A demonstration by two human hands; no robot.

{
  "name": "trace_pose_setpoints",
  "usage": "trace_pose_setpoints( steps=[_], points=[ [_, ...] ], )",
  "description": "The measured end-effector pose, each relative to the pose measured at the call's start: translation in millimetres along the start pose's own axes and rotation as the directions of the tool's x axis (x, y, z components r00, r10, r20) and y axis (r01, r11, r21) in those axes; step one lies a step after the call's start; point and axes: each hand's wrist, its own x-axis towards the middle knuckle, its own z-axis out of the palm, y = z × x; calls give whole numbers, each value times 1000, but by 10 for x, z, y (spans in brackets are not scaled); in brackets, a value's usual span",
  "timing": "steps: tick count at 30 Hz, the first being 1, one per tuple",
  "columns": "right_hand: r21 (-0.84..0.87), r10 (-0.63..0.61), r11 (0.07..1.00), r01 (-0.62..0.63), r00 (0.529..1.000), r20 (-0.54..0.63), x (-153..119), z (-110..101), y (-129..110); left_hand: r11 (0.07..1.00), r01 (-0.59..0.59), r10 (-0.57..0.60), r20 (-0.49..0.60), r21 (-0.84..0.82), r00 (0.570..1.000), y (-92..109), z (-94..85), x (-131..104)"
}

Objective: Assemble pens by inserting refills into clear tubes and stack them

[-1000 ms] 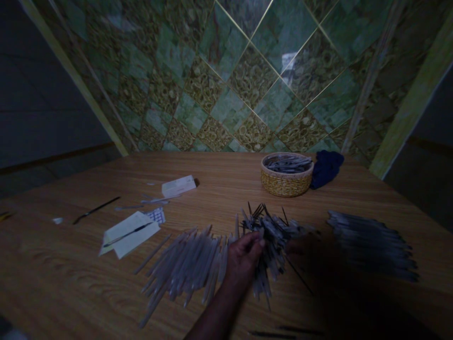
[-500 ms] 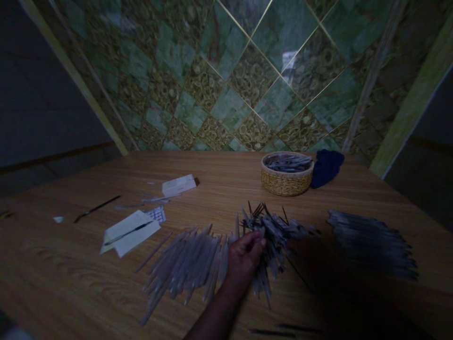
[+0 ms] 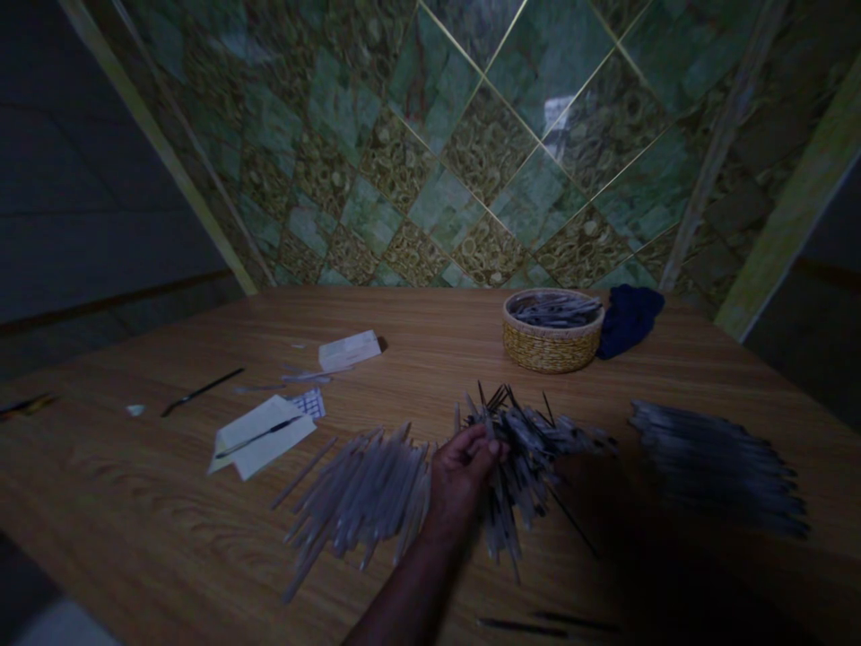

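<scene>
My left hand point(image 3: 461, 471) reaches in from the bottom middle, with thumb and fingers pinched on a thin translucent tube point(image 3: 489, 423). It is at the left edge of a tangled heap of clear and black pen-like sticks point(image 3: 528, 449). Left of the hand, many pale translucent tubes point(image 3: 367, 493) lie side by side. To the right is a flat row of darker sticks point(image 3: 719, 467). A very dark, arm-like shape point(image 3: 646, 556) extends from the lower right toward the heap; my right hand's fingers cannot be made out in it.
A woven basket point(image 3: 552, 345) full of similar sticks stands behind the heap, beside a dark blue cloth point(image 3: 630, 318). At left lie folded paper point(image 3: 259, 444) with a black refill, a white box point(image 3: 350, 350) and a black stick point(image 3: 202, 392). Dark sticks point(image 3: 525, 627) lie near the bottom edge.
The whole view has shifted slightly, moving table items to the right. My left hand stays at the heap's left edge, and the pinched tube now shows more upright above its fingertips.
</scene>
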Motion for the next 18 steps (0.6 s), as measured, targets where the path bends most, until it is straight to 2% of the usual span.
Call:
trace_pose_setpoints(
  steps=[4,8,14,18],
  points=[
    [26,46,999,-48,997,55,-44,-53,20,1000,-17,17,-3,-18,1000,12,-1,6],
    [87,35,995,-40,998,58,-81,-112,-32,1000,-25,25,28,-9,999,41,10,-17],
    [245,-96,967,67,990,107,-143,-60,-169,994,-109,110,15,-18,994,87,-16,-1],
    [461,-171,879,120,983,70,-190,12,-206,988,-131,131,-2,-78,991,102,-40,17]
  ],
)
